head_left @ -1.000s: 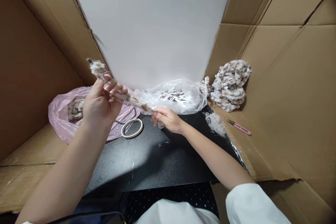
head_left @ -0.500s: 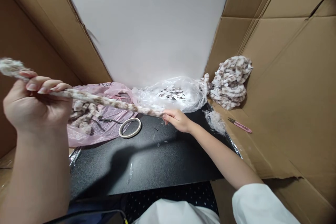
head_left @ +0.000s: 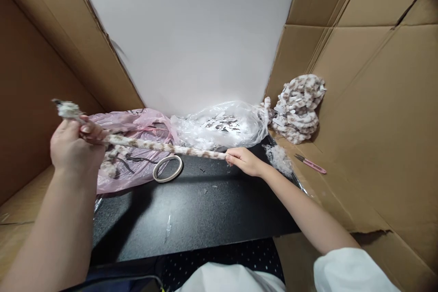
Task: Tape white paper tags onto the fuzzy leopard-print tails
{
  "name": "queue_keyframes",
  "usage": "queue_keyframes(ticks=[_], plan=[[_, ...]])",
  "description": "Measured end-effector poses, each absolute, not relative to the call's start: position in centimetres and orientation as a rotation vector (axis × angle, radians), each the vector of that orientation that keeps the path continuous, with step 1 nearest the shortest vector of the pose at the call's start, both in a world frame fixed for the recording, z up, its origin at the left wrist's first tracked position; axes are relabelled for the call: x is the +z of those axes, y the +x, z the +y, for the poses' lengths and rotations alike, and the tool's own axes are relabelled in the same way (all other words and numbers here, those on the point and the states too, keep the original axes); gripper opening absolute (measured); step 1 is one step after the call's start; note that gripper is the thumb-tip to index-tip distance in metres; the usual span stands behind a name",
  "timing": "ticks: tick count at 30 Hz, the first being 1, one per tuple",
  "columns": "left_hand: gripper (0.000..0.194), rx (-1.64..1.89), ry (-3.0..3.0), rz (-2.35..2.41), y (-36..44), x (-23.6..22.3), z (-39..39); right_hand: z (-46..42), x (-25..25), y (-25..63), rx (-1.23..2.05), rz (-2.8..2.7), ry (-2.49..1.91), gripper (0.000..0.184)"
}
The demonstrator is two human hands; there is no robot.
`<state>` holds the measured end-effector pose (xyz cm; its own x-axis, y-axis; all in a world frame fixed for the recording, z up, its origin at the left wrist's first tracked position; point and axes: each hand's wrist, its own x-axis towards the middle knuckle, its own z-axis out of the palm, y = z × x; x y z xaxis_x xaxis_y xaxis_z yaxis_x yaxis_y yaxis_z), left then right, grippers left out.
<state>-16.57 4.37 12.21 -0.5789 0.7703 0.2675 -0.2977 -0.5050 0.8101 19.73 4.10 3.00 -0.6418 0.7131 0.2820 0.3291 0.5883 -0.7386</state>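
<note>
Stretching fuzzy strip (head_left: 164, 147) between your clamped left fingers (head_left: 89, 130) and pinching right fingers (head_left: 231, 157) | held taut, probably to straighten it | far-left tip blurry, perhaps bunched

No text, label, brand, number or sign can be read anywhere in view (the printed-looking scraps in the clear bag (head_left: 222, 124) show dark marks, none of them legible).

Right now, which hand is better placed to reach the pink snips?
Right, likely: the right hand is nearer the pink snips; the left hand is farther off. Both hold the fuzzy strip, so neither is free.
</note>
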Motion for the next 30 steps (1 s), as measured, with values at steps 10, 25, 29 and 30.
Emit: queue_keyframes(ticks=[10, 25, 29, 30], plan=[[0.009, 0.932, 1.744, 1.046, -11.1, 10.0, 2.3, 3.3, 4.0, 18.7, 0.630, -2.401, -0.891, 0.025], [0.034, 0.367, 1.672, 0.848, -8.5, 6.8, 1.9, 2.6, 3.7, 16.9, 0.562, -2.458, -0.804, 0.027], [0.037, 0.320, 1.669, 0.910, -11.1, 6.8, 2.0, 2.3, 3.1, 16.6, 0.545, -2.516, -0.812, 0.027], [0.038, 0.340, 1.643, 0.922, -11.7, 6.7, 2.1, 2.3, 2.8, 16.5, 0.559, -2.526, -0.826, 0.027]])
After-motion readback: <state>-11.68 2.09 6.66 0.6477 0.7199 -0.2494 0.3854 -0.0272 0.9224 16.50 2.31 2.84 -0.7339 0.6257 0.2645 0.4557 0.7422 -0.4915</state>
